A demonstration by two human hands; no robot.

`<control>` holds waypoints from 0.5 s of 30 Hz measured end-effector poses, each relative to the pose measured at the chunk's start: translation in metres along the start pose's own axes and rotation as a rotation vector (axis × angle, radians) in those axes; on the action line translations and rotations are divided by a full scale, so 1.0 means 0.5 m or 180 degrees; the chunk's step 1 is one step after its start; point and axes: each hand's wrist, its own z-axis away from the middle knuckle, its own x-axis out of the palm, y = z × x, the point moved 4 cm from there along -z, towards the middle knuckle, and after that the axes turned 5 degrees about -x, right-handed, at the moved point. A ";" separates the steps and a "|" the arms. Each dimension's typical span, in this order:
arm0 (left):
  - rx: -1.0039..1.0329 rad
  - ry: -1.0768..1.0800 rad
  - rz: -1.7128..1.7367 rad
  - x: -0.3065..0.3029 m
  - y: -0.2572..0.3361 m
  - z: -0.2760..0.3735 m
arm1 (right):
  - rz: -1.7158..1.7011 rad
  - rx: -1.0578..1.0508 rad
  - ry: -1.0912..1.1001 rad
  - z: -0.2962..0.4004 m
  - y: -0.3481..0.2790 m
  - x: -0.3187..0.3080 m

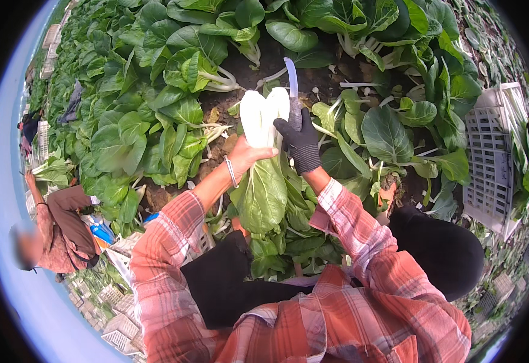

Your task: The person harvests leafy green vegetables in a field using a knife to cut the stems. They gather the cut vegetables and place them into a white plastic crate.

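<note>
A head of bok choy [262, 181] lies across my bare left hand [254, 154], its white stalk end pointing away from me and its green leaves hanging towards my lap. The left fingers are closed around the stalks, with the thumb on top. My right hand [299, 136], in a dark knit glove, grips a knife [292, 81] by its wrapped handle. The blade points away from me, just right of the stalk end. The gloved thumb touches the right side of the stalks. Under the held head, more green leaves show between my knees.
Growing bok choy [133, 104] fills the ground ahead and to the left. Cut leaves [387, 134] lie on the soil at right. A white plastic crate [486, 159] with greens stands at far right. At far left another person [60, 227] sits holding greens, near more crates [121, 326].
</note>
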 end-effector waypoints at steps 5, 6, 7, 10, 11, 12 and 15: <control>0.0087 0.0495 -0.2353 -0.092 0.086 -0.097 | -0.0869 0.0515 0.0155 -0.066 0.125 -0.040; 0.0404 0.0715 -0.3558 -0.118 0.115 -0.124 | -0.0268 0.0616 -0.0098 -0.083 0.160 -0.042; 0.0230 0.0994 -0.4419 -0.110 0.161 -0.143 | 0.0385 0.0606 -0.0208 -0.098 0.203 -0.046; 0.0411 0.1314 -0.6008 -0.153 0.206 -0.206 | 0.1194 0.0210 -0.0359 -0.150 0.250 0.002; -0.0001 0.1351 -0.6061 -0.198 0.195 -0.238 | 0.0889 0.0556 -0.0511 -0.162 0.242 0.027; -0.0263 0.1429 -0.6206 -0.253 0.168 -0.246 | 0.0887 0.0753 -0.0711 -0.163 0.211 0.059; -0.1077 0.1185 -0.6574 -0.297 0.135 -0.255 | 0.1797 0.0554 -0.0962 -0.224 0.230 0.088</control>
